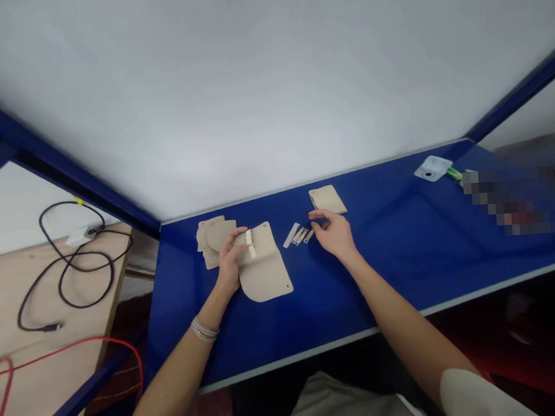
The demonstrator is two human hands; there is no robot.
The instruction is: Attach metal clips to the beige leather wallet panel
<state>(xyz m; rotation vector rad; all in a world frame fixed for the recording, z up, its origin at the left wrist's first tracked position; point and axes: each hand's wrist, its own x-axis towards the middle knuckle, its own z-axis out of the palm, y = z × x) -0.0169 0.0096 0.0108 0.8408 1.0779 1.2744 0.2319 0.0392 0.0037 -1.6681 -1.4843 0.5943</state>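
Note:
My left hand (231, 259) grips the left edge of an unfolded beige piece (266, 275) with a rounded lower corner and small dark holes near its corners. White strips (250, 243) lie on that piece beside my fingertips. Behind my left hand, more beige pieces (213, 233) overlap on the blue table. My right hand (333, 230) is over the table with its fingers bent, its fingertips beside several small light, flat strips (297, 234). Whether anything is between those fingertips is too small to tell. Just beyond my right hand lies a folded beige piece (328, 200).
The blue table (314, 319) has a pale front edge and a white panel behind it. At the back right are a clear plastic item (432, 168) and a green item (454, 174). Black cable (62, 261) and red cable (78, 343) lie on a wooden surface at left.

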